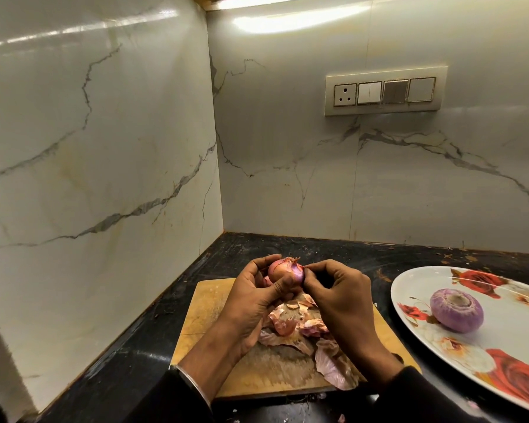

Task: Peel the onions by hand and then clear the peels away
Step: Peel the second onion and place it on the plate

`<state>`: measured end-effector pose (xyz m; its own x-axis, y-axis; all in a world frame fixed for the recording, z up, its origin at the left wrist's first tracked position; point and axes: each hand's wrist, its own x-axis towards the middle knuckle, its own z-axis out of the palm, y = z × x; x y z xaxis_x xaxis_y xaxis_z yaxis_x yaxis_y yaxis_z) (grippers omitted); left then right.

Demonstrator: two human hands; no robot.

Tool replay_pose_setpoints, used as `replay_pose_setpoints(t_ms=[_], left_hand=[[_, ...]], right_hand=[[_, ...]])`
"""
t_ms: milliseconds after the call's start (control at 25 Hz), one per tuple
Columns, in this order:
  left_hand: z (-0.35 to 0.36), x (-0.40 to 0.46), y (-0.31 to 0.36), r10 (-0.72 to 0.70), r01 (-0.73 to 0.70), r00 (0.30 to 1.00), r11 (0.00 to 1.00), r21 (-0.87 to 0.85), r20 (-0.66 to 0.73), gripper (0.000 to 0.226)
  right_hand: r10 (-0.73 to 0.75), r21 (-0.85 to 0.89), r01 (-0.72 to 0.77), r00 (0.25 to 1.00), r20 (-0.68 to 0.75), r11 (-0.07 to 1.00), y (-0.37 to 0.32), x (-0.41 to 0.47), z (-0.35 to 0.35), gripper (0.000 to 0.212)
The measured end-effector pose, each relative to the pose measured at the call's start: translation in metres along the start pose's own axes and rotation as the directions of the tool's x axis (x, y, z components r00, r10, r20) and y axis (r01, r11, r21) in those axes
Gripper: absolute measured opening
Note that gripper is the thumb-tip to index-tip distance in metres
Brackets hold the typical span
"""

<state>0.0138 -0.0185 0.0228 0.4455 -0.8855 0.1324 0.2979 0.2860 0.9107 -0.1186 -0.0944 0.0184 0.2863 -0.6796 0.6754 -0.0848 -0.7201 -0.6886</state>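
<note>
A small pink onion (283,270) is held above the wooden cutting board (208,303). My left hand (257,297) grips it from the left, fingers curled over its top and thumb against its front. My right hand (338,297) pinches the skin on the onion's right side. Loose papery peels (306,328) lie piled on the board under my hands. A peeled purple onion (456,309) sits on the floral plate (501,355) at the right.
The black counter (129,346) runs into a corner of white marble walls (104,148). A switch panel (385,91) is mounted on the back wall. Small peel scraps lie on the counter by the board's front edge (341,418).
</note>
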Motion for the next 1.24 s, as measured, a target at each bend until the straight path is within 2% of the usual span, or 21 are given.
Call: replay_pose_setpoints(t_ms=[160,280,400,600,960,1120,1240], left_hand=[[0.0001,0.0008,-0.0001,-0.002,0.003,1.000,0.999,-0.051,0.018,0.063],[-0.0022,0.0029,-0.0018,0.004,-0.003,1.000,1.000,-0.029,0.020,0.057],[-0.0044,0.0041,-0.0027,-0.008,0.009,0.999,1.000,-0.020,0.038,0.055],[-0.0052,0.0055,-0.0031,-0.002,0.001,0.999,1.000,0.006,0.051,0.055],[-0.0020,0.0031,-0.0041,-0.024,0.021,0.998,0.999,0.049,0.065,0.055],[-0.0011,0.0022,-0.0032,-0.050,0.049,0.995,0.999,0.020,0.083,0.055],[-0.0006,0.0015,-0.0018,-0.060,0.062,0.994,0.998,-0.015,0.093,0.055]], right_hand=[[0.086,0.077,-0.085,0.996,-0.002,0.993,0.0053,0.0031,0.0028,0.014],[0.136,0.133,-0.145,0.988,0.077,0.981,0.0049,0.0047,0.0045,0.022],[0.140,0.132,-0.157,0.982,0.130,0.979,0.0025,0.0052,0.0020,0.021],[0.087,0.044,-0.094,0.986,0.141,0.995,0.0021,0.0081,-0.0037,0.015],[-0.076,-0.138,0.086,0.994,0.077,0.987,-0.0038,0.0029,-0.0028,0.004],[-0.058,-0.123,0.063,0.997,0.042,0.990,-0.0010,0.0046,-0.0028,0.005],[0.034,-0.034,-0.033,0.999,0.014,0.999,0.0015,0.0047,-0.0024,0.006]])
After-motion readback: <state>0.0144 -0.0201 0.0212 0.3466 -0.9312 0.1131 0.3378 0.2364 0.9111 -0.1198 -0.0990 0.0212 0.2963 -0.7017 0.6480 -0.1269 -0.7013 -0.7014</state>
